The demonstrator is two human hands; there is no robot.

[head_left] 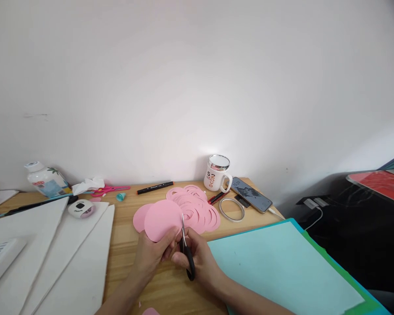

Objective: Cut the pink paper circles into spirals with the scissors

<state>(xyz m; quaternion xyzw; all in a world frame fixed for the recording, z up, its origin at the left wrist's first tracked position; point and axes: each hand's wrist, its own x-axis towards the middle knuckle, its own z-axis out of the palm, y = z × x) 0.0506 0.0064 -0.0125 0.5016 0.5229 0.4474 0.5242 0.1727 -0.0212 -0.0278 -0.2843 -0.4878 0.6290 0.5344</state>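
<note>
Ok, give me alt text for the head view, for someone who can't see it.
A person's right hand holds black-handled scissors at the edge of a pink paper circle in the left hand. Beyond, pink cutouts overlap on a wooden table, with a white mug and a phone near the wall.

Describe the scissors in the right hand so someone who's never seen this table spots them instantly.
Find the wooden table against the white wall. Over its near part, the right hand holds the scissors at the right edge of a pink paper disc gripped by the left hand. Their black handle and shiny metal blade set them apart from the flat pink cutouts nearby.
</note>
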